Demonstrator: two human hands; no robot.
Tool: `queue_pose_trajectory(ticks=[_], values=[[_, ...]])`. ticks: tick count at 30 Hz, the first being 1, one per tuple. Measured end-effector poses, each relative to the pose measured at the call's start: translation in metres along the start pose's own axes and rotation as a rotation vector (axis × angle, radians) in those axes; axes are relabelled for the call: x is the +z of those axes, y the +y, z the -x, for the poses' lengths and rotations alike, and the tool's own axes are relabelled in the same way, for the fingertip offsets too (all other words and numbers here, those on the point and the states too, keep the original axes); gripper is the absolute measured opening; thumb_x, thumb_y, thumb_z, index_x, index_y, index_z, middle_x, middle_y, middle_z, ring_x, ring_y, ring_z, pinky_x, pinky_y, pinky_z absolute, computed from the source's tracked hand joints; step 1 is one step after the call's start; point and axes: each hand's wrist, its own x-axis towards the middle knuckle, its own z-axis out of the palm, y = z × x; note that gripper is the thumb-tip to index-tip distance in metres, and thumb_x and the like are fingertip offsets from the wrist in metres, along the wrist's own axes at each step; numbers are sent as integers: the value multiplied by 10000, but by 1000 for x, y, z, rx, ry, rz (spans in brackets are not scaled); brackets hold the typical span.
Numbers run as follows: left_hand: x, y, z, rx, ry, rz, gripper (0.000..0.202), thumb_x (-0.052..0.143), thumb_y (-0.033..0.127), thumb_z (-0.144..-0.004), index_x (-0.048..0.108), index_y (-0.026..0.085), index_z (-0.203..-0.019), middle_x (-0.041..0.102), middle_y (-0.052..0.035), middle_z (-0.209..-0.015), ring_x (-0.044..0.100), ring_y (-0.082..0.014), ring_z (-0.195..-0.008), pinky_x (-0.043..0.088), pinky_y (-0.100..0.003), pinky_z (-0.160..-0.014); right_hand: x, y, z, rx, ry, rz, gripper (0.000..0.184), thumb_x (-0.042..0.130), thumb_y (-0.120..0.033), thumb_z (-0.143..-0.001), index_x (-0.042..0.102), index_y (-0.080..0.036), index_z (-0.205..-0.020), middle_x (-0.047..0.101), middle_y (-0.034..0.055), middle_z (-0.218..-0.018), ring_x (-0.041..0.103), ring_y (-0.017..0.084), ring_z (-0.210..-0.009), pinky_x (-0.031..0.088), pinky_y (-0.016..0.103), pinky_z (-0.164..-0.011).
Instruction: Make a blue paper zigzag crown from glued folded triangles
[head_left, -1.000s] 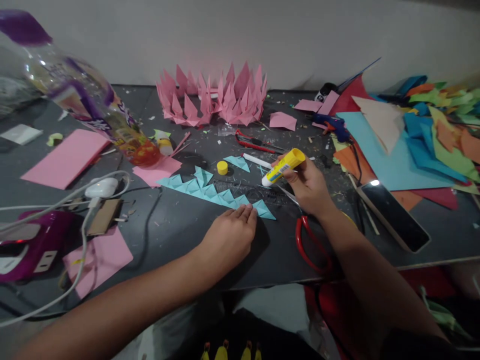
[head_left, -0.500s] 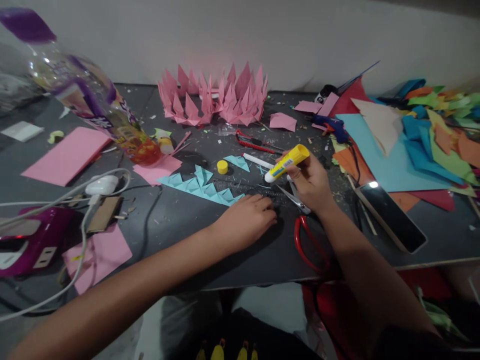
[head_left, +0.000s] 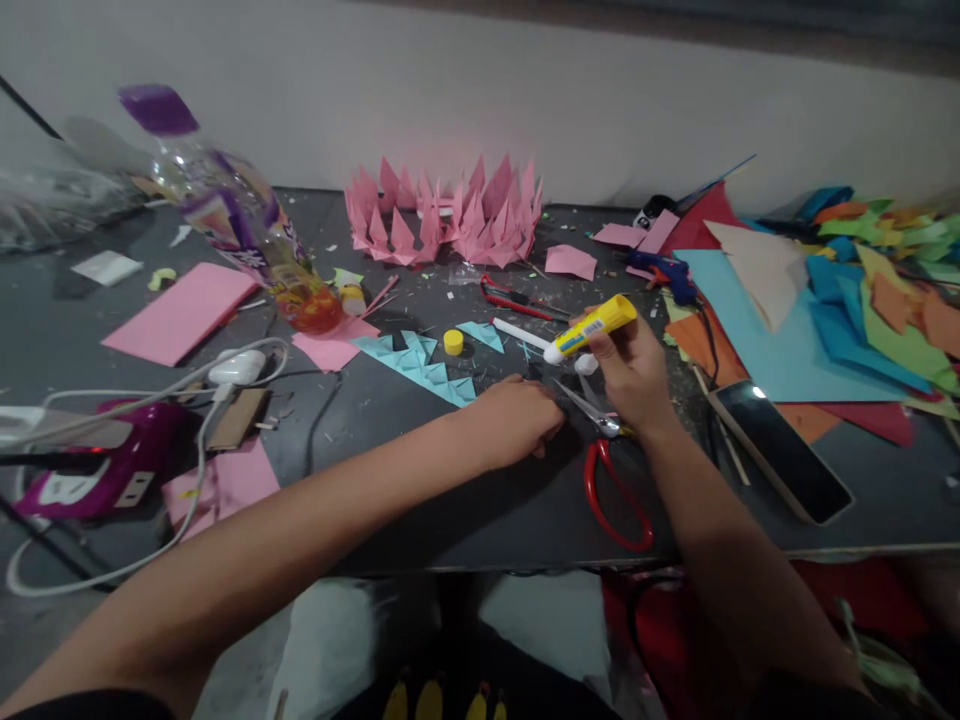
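My right hand is closed round a yellow glue stick, held tilted above the table with its white end pointing down-left. My left hand rests low over the table with its fingers curled under; anything in them is hidden. Just left of that hand lies a strip of folded light-blue paper triangles. A yellow cap and a loose light-blue folded triangle are beyond it. Red-handled scissors lie partly open between my hands, below the glue stick.
Pink pointed paper rings stand at the back. A tilted-looking bottle, pink sheets and a white cable occupy the left. A red cutter, glue gun, phone and coloured papers lie right.
The view has shifted a little. My left hand has slid slightly right, away from the light-blue strip, and its fingers are more curled. My right hand still holds the glue stick, slightly farther right.
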Motion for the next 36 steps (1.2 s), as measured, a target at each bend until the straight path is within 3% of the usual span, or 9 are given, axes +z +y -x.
queue_pose_trajectory(ticks=[5,8,13,17,21,24,30,33,36], values=[[33,20,28,-41,109,-210,216,485,160,-897,645,95,-1025,682,-107,-1041,632,-212,-955,455,-309,-812,-1,1,0,-32,38,-39,285,556,-490,-815,553,-275,-1002,678,70,-968,644,244,-928,531,393,-757],[55,29,45,-91,207,-176,575,351,489,-928,471,48,-1277,485,-152,-1347,451,-238,-1248,346,-364,-1016,0,0,1,-24,52,-40,304,568,-501,-801,559,-268,-996,678,72,-934,651,240,-878,528,397,-755],[60,31,54,-116,170,-85,775,276,647,-870,376,44,-1347,374,-165,-1416,342,-246,-1327,217,-383,-1095,2,-3,2,-6,46,-18,317,570,-500,-796,569,-253,-995,667,74,-922,644,237,-857,514,404,-779],[50,28,50,-118,197,-6,641,335,569,-901,440,73,-1293,465,-149,-1362,434,-238,-1265,197,-430,-1098,3,-4,1,35,58,-58,276,597,-465,-785,574,-249,-956,660,68,-916,637,225,-849,511,399,-791],[42,24,46,-178,262,-7,307,446,303,-922,552,128,-1151,611,-90,-1218,588,-212,-1073,286,-438,-1036,3,-1,-2,101,103,-116,222,635,-401,-762,562,-242,-899,631,56,-941,617,208,-876,507,391,-823],[35,19,45,-186,233,-109,204,493,127,-863,606,130,-1032,664,-83,-1102,631,-220,-950,384,-399,-902,2,2,-5,152,160,-191,193,648,-357,-746,552,-244,-869,585,31,-912,598,182,-839,512,368,-803],[17,-1,51,-188,193,-113,160,527,213,-870,632,149,-973,678,-68,-1004,606,-215,-954,397,-339,-805,0,3,-9,225,255,-291,173,641,-371,-727,567,-253,-829,541,17,-856,563,168,-794,518,332,-728],[15,-10,53,-170,153,-129,160,521,212,-876,649,161,-956,669,-61,-1000,591,-221,-957,387,-346,-811,-1,-2,-6,221,156,-244,189,632,-394,-740,571,-257,-856,566,20,-862,568,174,-790,511,333,-722],[17,-15,53,-151,151,-98,147,533,207,-869,661,182,-937,657,-48,-986,582,-217,-949,379,-347,-824,-2,-11,0,198,-104,-145,194,619,-391,-758,572,-247,-881,606,19,-847,589,183,-785,503,338,-731]])
